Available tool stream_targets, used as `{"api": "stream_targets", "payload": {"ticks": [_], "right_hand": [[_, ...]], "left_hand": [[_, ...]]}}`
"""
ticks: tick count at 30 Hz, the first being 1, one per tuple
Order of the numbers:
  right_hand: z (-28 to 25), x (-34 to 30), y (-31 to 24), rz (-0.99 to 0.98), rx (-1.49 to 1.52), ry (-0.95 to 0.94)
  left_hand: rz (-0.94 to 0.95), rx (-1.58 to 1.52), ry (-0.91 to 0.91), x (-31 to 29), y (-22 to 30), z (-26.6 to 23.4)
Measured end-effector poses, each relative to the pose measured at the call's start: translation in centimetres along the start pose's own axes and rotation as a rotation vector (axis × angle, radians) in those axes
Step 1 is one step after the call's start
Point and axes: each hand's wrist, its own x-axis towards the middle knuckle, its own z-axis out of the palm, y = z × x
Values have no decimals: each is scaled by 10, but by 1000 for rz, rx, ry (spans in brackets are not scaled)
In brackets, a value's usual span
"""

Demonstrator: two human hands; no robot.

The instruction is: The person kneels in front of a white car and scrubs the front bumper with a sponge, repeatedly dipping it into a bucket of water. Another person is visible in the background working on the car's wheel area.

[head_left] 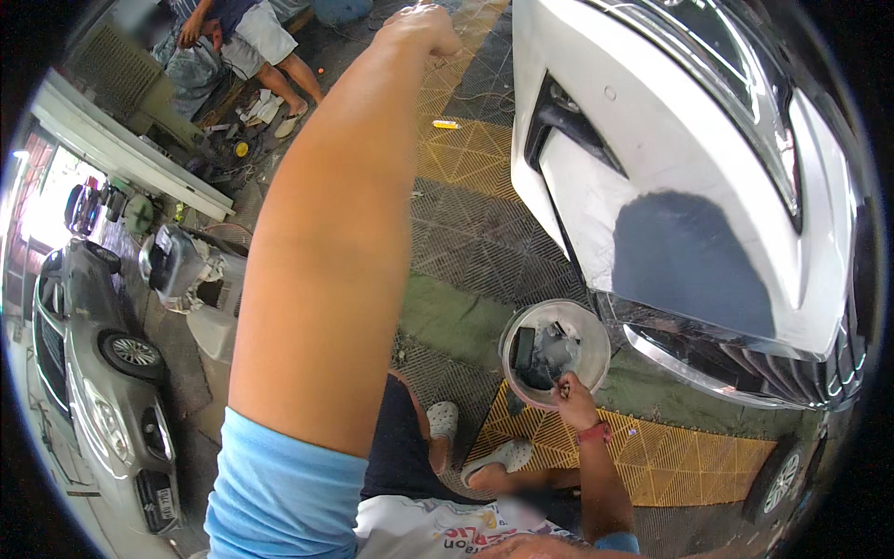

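My left arm (321, 242), in a light blue sleeve, stretches up across the view. At its end my left hand (424, 30) hangs bent at the wrist near the top edge, its fingers hidden. My right hand (573, 399), with a red band at the wrist, is at the near rim of a pale round bucket (603, 347). Its fingers are closed on something small that I cannot make out. Inside the bucket lie a dark block (524, 349) and greyish liquid or cloth. Beyond it is a white car body panel (596, 200) bearing a dark grey patch (684, 261).
A grey car (98, 410) stands far left, near a worn grey scooter-like body (200, 270). Another person in pale shorts (265, 37) sits upper left. Yellow (652, 461) and dark grid tiles cover the floor. A small yellow item (446, 124) lies ahead.
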Motion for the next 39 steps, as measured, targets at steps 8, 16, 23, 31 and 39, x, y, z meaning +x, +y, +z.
{"api": "stream_targets", "payload": {"ticks": [8,16,23,31,39], "right_hand": [[51,89,64,-188,-106,20],[59,90,70,-115,-94,9],[85,165,152,217,24,188],[148,255,244,618,361,181],[217,245,282,822,917,316]], "left_hand": [[-83,-162,126,-63,61,85],[69,-362,327,-100,81,138],[737,-923,198,-339,261,391],[662,-785,48,-399,307,462],[639,-792,4,-398,304,466]]}}
